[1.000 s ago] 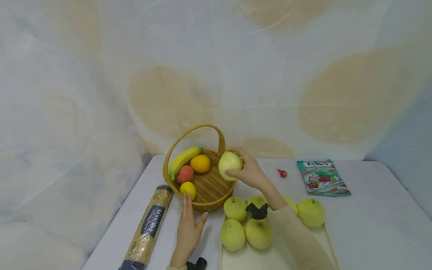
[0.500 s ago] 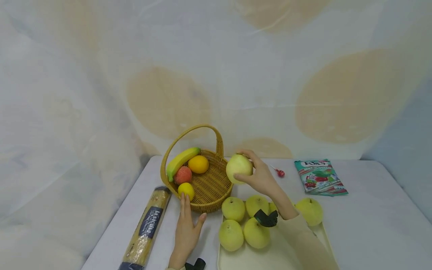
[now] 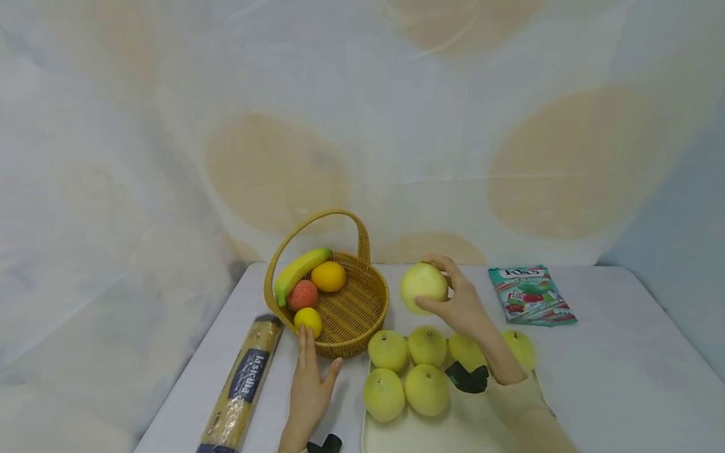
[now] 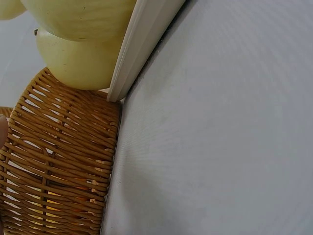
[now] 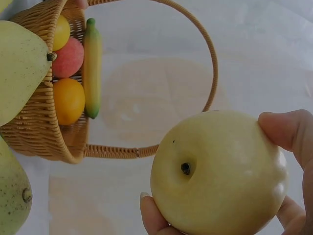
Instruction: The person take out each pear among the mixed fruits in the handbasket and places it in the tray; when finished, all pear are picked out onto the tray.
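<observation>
My right hand grips a round, pale yellow-green pear between thumb and fingers, right of the wicker basket and above the table. In the right wrist view, that pear shows its dark stem. Straight fingers of my left hand touch the basket's near rim beside a small yellow fruit. The basket also holds a banana, an orange and a reddish, peach-like fruit. Only a sliver of a finger shows at the left wrist view's edge, by the basket's woven side.
Several more pears sit on a cream tray at the front; my right forearm partly covers the tray. A long spaghetti pack lies left of the basket. At the back right lies a green candy bag. The basket's tall handle arches upward.
My right hand has carried the pear rightward, away from the basket. The lollipop seen earlier is now hidden behind that hand. My left hand stays at the basket rim; the head view shifts slightly.
</observation>
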Motion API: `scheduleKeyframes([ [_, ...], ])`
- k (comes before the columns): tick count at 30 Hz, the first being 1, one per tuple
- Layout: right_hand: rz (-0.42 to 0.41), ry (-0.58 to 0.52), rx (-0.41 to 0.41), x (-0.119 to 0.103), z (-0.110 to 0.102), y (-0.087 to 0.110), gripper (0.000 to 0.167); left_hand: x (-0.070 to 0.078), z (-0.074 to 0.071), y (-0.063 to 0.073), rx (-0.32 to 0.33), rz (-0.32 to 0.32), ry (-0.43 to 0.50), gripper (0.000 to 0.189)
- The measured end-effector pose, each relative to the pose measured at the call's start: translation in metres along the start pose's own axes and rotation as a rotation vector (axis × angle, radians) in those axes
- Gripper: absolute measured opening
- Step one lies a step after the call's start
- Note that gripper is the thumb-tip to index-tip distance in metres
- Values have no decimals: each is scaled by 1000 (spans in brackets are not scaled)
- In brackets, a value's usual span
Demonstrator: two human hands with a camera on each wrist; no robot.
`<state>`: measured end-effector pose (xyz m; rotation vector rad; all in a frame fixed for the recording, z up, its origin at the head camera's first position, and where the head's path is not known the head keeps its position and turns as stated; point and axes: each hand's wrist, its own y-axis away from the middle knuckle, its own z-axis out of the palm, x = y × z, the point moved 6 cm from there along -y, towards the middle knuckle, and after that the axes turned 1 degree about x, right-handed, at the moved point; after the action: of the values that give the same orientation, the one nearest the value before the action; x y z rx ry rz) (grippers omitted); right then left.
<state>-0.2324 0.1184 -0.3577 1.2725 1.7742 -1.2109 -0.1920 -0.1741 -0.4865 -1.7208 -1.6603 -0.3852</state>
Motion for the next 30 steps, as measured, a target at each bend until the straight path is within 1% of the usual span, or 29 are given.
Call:
scheduleKeyframes([
  [9, 9, -42, 32, 2, -17, 19, 66, -1, 2, 0, -17, -15, 6, 87],
  [16, 6, -64, 54, 2, -27, 31, 64, -1, 1, -1, -23, -13, 9, 87],
  [19, 18, -62, 61, 3, -29, 36, 65, -2, 1, -1, -22, -15, 5, 87],
  [24, 24, -30, 74, 6, -34, 46, 65, -3, 2, -1, -28, -18, 5, 87],
  [30, 20, 1, 85, 11, -40, 59, 65, -2, 1, -1, -37, -24, 3, 86],
])
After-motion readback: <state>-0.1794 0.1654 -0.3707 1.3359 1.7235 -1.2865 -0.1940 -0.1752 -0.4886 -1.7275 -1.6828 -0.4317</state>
